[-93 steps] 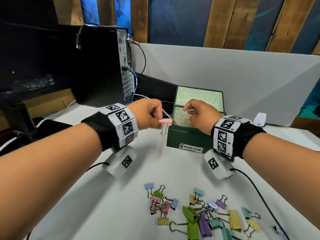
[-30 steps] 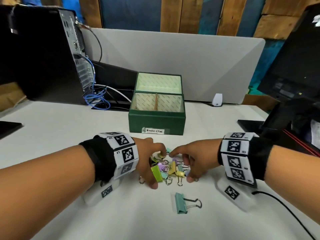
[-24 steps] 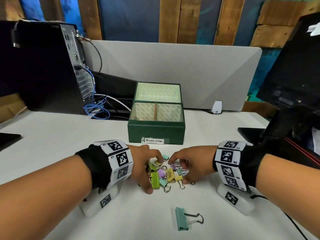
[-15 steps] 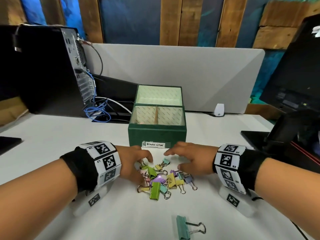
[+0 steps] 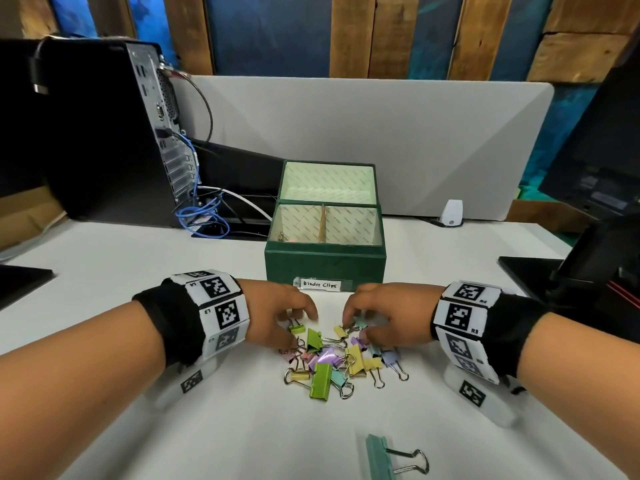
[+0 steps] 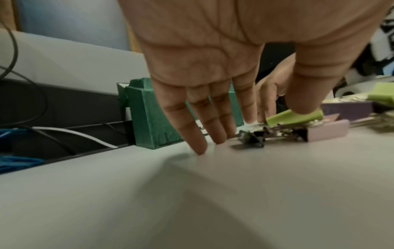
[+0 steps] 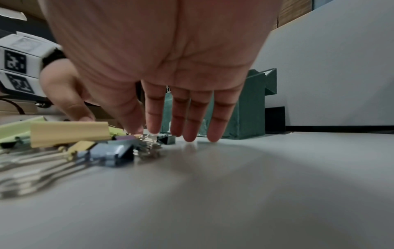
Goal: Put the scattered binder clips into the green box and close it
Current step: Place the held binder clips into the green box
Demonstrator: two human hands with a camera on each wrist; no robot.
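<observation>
Since 0.5 s ago both hands sit a little nearer the pile, fingertips now at its far edge; pile and box unmoved.

Binder clips (image 5: 329,358): folded sheet-metal bodies, painted matte pastels (lime, yellow, lilac, pink, teal), bright wire loop handles, tangled in a loose heap on the counter (image 5: 138,265) just in front of the green box (image 5: 325,268). One teal clip (image 5: 381,459) lies apart, nearer the camera. Box is square, cloth-textured dark green, pale patterned paper lining, a thin upright divider splitting it in two; hinged lid (image 5: 327,181) stands open behind. A white handwritten label (image 5: 320,284) reads "Binder Clips". Something small sits in the left compartment; cannot identify.

Counter: smooth matte white. Grey partition panel (image 5: 381,133) behind, wood planks and blue wall above. Black computer tower (image 5: 104,133) with blue cables at left; dark monitor (image 5: 606,150) at right.

Left hand (image 5: 277,313): palm down, fingers (image 6: 196,134) extended and relaxed, tips on the counter, thumb resting on a lime clip (image 6: 294,118). Grips nothing. Right hand (image 5: 384,317): palm down, fingers (image 7: 192,123) straight, tips at the counter by the pile edge; holds nothing. Both wrists carry marker bands.
</observation>
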